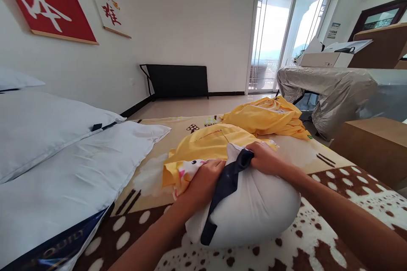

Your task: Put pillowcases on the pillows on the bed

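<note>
White pillow and yellow cover in my two closed hands

My right hand (265,159) is clenched, fingers curled tightly over the gathered upper edge of the white pillow (260,207), right beside its navy band (229,180). My left hand (205,180) is closed too, gripping the cat-printed edge of the yellow cover (210,144) next to that band; whether my fingers also pinch some of the pillow, I cannot tell.

The pillow sits on the patterned sheet (321,220) right in front of me, between my forearms, its full, rounded bulk toward me. The pinched end points up and away, toward the cover. Bunched as it is, I can't be sure of its long axis; the band slants from near left up to my right hand. The cover lies just beyond, spread mostly crosswise, its printed edge nearest me on the left. Past it is a second yellow cloth (267,116), crumpled, and to my left are more white pillows (76,169).
</note>
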Demonstrator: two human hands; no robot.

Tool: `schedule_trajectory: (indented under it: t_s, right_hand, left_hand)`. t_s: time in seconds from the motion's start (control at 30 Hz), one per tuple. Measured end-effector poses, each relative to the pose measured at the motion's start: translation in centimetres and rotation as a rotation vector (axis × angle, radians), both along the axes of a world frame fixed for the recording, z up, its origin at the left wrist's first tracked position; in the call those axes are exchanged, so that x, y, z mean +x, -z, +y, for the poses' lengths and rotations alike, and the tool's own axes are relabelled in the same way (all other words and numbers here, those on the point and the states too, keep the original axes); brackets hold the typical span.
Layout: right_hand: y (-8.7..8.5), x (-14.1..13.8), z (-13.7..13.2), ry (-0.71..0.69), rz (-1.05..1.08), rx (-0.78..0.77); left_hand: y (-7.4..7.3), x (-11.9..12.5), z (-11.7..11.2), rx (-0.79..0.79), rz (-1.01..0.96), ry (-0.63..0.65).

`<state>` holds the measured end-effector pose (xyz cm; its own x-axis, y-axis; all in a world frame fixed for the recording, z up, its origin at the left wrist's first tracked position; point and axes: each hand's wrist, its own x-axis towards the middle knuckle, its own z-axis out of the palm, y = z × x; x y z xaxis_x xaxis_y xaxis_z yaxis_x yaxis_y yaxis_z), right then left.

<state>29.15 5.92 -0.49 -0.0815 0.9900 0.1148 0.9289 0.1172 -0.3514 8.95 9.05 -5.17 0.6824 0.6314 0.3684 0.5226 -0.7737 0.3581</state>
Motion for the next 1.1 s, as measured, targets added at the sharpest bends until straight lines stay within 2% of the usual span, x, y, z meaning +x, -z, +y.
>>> schedule_trajectory:
  t_s: [0.1,0.2,0.37,0.53,0.63,0.73,0.83,0.9,1.0,1.1]
  right_hand:
    - [1.4,-0.6,-1.3,-0.006,-0.044,-0.011]
    - [2.5,-1.1,-3.9,0.031,-0.124,-0.047]
    - [4.1,-1.5,-7.8,0.06,-0.168,-0.123]
    - [4.7,-1.7,-9.7,0.092,-0.158,-0.118]
    - [4.5,-1.8,-9.8,0.083,-0.158,-0.119]
    - [4.2,-1.8,-9.5,0.072,-0.154,-0.111]
    - [3.9,-1.3,-8.8,0.076,-0.167,-0.098]
    - [3.7,-0.8,-7.9,0.079,-0.168,-0.089]
    - [2.8,-0.1,-5.7,0.072,-0.132,-0.082]
    - [1.7,-0.3,-3.2,0.064,-0.121,-0.12]
  left_hand:
    - [0.3,-0.3,1.0,0.285,0.284,0.041]
    - [0.6,0.4,1.2,0.422,0.393,0.009]
    - [0.1,2.5,0.7,0.428,0.4,-0.076]
    - [-0.4,4.1,0.2,0.412,0.405,-0.13]
    - [-0.1,5.3,0.0,0.453,0.411,-0.184]
    - [0.2,6.7,0.3,0.429,0.405,-0.263]
    - [-0.2,7.3,0.9,0.423,0.409,-0.265]
    - [-0.9,6.9,1.1,0.432,0.41,-0.236]
    - [-2.4,5.0,1.0,0.484,0.4,-0.224]
    - [-3.9,2.8,0.3,0.499,0.397,-0.29]
